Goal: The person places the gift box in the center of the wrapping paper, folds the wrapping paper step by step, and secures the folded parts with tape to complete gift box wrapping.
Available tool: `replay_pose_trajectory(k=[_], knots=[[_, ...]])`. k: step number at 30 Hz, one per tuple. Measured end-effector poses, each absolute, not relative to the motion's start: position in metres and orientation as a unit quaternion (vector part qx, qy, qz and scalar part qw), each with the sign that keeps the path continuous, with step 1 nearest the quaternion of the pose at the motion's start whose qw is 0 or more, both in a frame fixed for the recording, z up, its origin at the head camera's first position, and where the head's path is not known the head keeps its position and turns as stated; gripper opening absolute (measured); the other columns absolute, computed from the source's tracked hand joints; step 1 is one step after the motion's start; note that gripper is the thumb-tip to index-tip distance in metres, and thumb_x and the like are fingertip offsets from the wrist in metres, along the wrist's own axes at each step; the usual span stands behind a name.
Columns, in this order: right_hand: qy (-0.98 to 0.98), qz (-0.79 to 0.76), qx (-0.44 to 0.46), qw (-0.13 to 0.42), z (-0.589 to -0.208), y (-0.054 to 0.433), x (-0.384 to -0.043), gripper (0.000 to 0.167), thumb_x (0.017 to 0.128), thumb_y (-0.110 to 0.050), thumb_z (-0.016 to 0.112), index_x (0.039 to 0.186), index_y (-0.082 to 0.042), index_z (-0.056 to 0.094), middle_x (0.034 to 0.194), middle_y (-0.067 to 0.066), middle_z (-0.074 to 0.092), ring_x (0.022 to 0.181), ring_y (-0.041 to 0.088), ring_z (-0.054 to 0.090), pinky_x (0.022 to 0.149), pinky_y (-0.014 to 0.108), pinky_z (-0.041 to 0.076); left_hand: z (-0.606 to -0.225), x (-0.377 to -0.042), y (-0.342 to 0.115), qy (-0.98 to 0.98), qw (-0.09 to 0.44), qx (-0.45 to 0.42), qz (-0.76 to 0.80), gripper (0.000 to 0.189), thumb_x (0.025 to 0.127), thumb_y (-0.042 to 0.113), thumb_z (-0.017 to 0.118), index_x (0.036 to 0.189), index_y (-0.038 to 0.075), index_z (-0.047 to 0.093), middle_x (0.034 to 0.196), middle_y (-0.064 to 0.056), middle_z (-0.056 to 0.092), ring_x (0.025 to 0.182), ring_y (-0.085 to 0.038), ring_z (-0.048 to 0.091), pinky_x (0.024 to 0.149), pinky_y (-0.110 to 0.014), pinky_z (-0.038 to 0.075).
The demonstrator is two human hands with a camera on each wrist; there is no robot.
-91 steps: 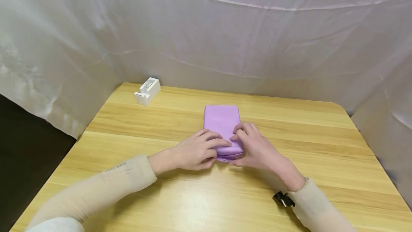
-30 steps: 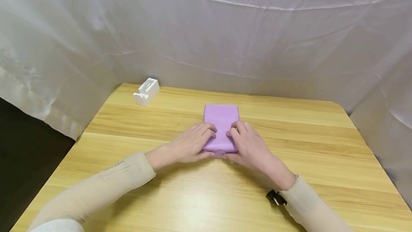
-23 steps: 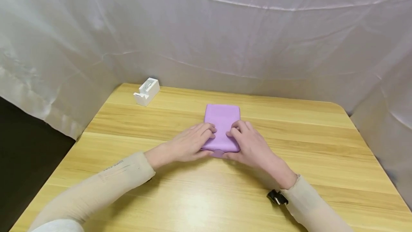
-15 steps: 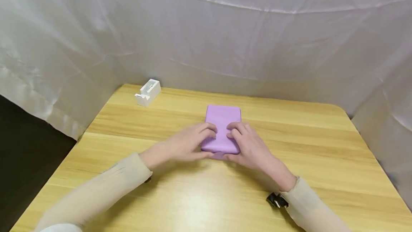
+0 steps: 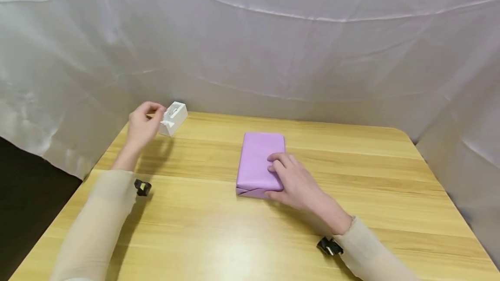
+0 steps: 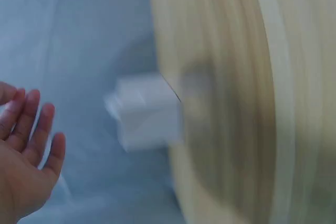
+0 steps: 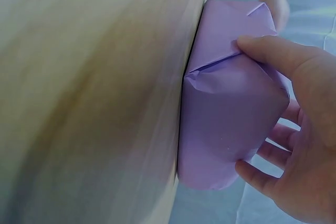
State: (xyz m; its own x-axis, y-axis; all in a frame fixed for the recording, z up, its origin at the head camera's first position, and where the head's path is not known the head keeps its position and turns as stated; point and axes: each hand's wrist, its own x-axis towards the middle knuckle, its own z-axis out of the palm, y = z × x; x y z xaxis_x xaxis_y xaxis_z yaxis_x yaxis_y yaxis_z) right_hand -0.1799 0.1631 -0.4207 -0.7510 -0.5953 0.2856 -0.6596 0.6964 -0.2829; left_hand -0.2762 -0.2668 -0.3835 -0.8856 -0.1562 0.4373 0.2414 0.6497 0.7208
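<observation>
A purple paper-wrapped box (image 5: 259, 159) lies on the table, its near end folded. My right hand (image 5: 297, 182) holds its near right corner, thumb against the folded end and fingers over the top. In the right wrist view the thumb presses the slanting paper flap (image 7: 218, 61). My left hand (image 5: 142, 125) is up beside a white tape dispenser (image 5: 176, 118) at the far left. Its fingers are loosely bent, thumb close to the fingertips. In the left wrist view the dispenser (image 6: 149, 111) is blurred, with a gap between it and the hand.
The wooden table (image 5: 203, 224) has a rounded far right corner. Pale grey cloth (image 5: 250, 55) hangs behind it and on both sides. Small black devices (image 5: 143, 187) sit at the sleeve cuffs.
My left hand has let go of the wrapped box and moved far left to the tape dispenser. The right hand stays on the box, which is slightly turned and shows more of its folded end.
</observation>
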Motion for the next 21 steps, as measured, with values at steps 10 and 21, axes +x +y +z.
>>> replay_pose_trajectory(k=[10,21], knots=[[-0.916,0.191,0.341,0.087,-0.42,0.161,-0.177,0.057,0.078,-0.04,0.091,0.114,-0.007,0.061,0.143,0.011,0.052,0.128,0.033,0.05,0.107,0.051,0.046,-0.4,-0.305,-0.32,-0.945,0.044,0.013,-0.323,0.046,0.109,0.027,0.042,0.131,-0.008,0.063,0.142,-0.033,0.053,0.134,-0.05,0.047,0.109,-0.062,0.038],[-0.913,0.185,0.351,0.095,-0.419,0.159,-0.178,0.057,0.079,-0.04,0.091,0.113,-0.007,0.06,0.142,0.012,0.052,0.127,0.032,0.05,0.106,0.051,0.047,-0.388,-0.31,-0.316,-0.939,-0.046,0.001,-0.342,0.049,0.108,0.021,0.044,0.13,-0.021,0.054,0.133,-0.041,0.054,0.118,-0.046,0.052,0.093,-0.044,0.046]])
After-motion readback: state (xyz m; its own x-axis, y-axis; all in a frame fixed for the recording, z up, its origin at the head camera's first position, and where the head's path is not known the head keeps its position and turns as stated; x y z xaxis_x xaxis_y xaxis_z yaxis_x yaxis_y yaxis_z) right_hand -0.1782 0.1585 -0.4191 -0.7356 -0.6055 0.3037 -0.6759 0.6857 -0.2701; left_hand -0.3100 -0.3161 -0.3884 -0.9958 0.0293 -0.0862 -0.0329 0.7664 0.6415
